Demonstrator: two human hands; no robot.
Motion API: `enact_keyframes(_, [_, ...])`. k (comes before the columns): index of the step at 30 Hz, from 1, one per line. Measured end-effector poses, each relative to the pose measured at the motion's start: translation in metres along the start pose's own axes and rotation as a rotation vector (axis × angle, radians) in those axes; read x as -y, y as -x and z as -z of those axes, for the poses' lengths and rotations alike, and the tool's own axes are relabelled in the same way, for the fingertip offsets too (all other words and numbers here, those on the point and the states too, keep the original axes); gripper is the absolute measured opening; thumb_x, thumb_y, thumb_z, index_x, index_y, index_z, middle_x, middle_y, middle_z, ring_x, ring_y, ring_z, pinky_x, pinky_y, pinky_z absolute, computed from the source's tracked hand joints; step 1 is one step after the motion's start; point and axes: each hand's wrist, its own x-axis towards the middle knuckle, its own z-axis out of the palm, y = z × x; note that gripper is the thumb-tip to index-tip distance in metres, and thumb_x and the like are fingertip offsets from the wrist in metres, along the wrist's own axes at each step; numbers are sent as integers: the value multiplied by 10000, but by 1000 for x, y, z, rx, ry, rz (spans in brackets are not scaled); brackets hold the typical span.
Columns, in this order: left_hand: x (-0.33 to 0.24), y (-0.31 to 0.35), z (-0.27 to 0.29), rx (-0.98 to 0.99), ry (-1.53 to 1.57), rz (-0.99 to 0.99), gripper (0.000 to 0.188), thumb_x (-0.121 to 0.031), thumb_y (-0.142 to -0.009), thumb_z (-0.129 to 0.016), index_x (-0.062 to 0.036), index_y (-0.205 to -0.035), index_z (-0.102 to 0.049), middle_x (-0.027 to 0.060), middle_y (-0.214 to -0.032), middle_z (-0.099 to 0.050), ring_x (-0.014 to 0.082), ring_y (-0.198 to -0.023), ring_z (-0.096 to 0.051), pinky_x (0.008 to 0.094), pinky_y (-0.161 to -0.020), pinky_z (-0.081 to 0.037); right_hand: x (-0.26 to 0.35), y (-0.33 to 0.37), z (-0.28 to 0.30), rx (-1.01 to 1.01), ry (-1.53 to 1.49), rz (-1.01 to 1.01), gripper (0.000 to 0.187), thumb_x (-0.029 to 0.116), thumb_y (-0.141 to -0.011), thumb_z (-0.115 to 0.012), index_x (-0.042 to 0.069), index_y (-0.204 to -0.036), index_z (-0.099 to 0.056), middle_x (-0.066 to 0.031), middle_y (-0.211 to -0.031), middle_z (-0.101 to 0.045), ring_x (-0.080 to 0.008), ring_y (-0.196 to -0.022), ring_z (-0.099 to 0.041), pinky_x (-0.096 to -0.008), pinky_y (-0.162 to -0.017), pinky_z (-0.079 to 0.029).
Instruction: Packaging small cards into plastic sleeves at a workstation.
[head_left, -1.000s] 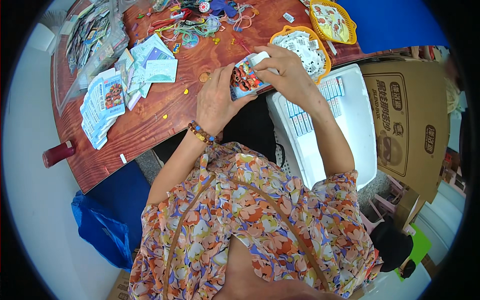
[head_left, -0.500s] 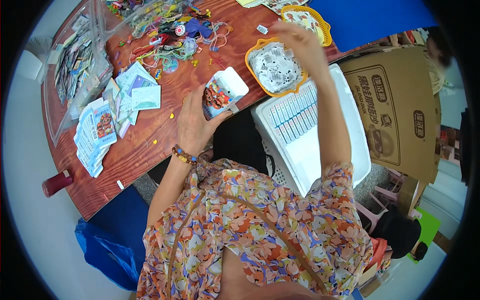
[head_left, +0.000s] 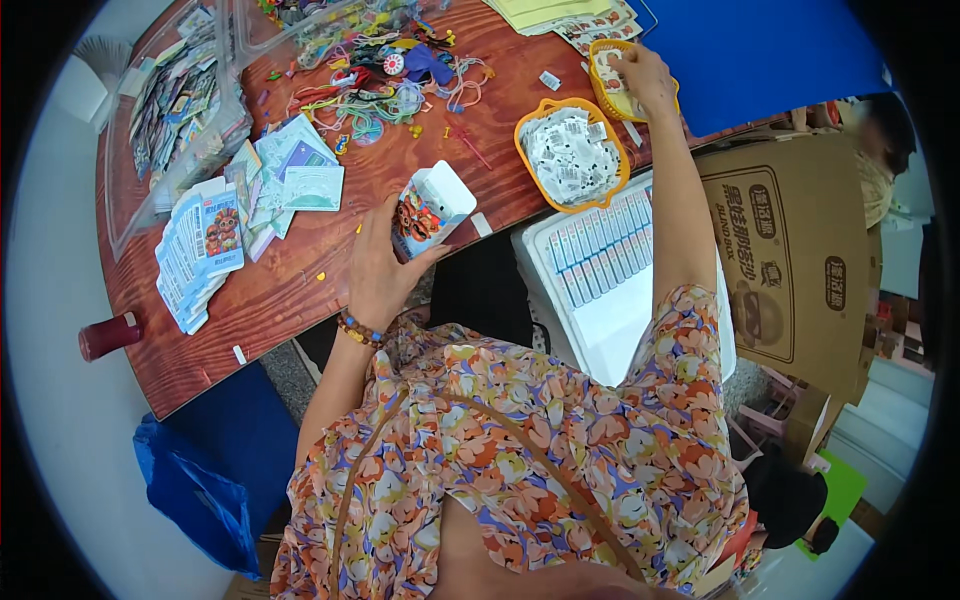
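My left hand [head_left: 378, 262] is closed around a small printed cardboard box [head_left: 428, 215], blue and white with cartoon figures, its top flaps open. At the far right of the table my right hand [head_left: 648, 84] reaches into a yellow basket [head_left: 603, 102] holding printed cards or stickers. Its fingers are bent together at the contents; what they pinch, if anything, cannot be made out. Nearer to me stands an orange-yellow basket [head_left: 523, 152] full of small clear packets [head_left: 570, 160]. A white foam box [head_left: 610, 345] with rows of slim light-coloured packs [head_left: 605, 245] sits under my right forearm.
Flat blue box pieces [head_left: 192, 265], pale cards [head_left: 313, 188], and a pile of colourful cords and trinkets [head_left: 385, 95] cover the table's left and middle. A clear bag of packets [head_left: 180, 110] lies far left. A dark red cup [head_left: 110, 337] and large carton [head_left: 790, 250] flank the table.
My right hand has moved from above the basket of clear packets to the farther basket, its fingers now down at the cards. The left hand still holds the box; the whole view has shifted slightly.
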Motion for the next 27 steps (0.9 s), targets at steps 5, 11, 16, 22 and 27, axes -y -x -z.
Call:
enact_keyframes(5, [0, 2, 2, -24, 2, 1, 822, -311, -682, -882, 7, -1326, -483, 205, -1163, -595, 374, -1056, -595, 449, -883, -502, 6, 27, 20, -76, -331, -81, 219, 330, -891, -670, 125, -919, -742, -9, -762, -727, -132, -694, -708, -318, -669, -503])
enact_keyframes(11, [1, 3, 0, -31, 19, 0, 817, -308, -682, -883, 5, -1326, -489, 201, -1160, -596, 374, -1058, -596, 441, -885, -503, -13, 20, 21, -103, -423, -103, 174, 203, -903, -679, 30, -915, -699, -6, -762, -690, -79, -665, -687, -228, -577, -484])
enact_keyframes(16, [2, 2, 3, -55, 15, -30, 811, -304, -682, -882, 2, -1322, -490, 200, -1144, -601, 376, -1036, -603, 444, -873, -504, -24, 17, 21, -63, -491, -145, 147, 149, -911, -671, 7, -948, -683, -23, -802, -693, -89, -678, -694, -223, -552, -492])
enact_keyframes(22, [0, 3, 3, -42, 21, -15, 796, -299, -682, -881, -1, -1313, -497, 198, -1124, -601, 376, -1020, -603, 443, -859, -505, -20, 15, 15, -52, -711, -139, 134, 123, -894, -713, 4, -947, -680, -24, -817, -682, -68, -599, -616, -210, -525, -472])
enact_keyframes(27, [-1, 0, 3, -50, 10, -35, 797, -301, -679, -880, -1, -1310, -497, 196, -1116, -600, 376, -1009, -602, 447, -854, -501, -27, 15, 20, -24, -651, -113, 171, 156, -834, -774, 7, -891, -714, -18, -750, -681, -75, -582, -606, -249, -523, -475])
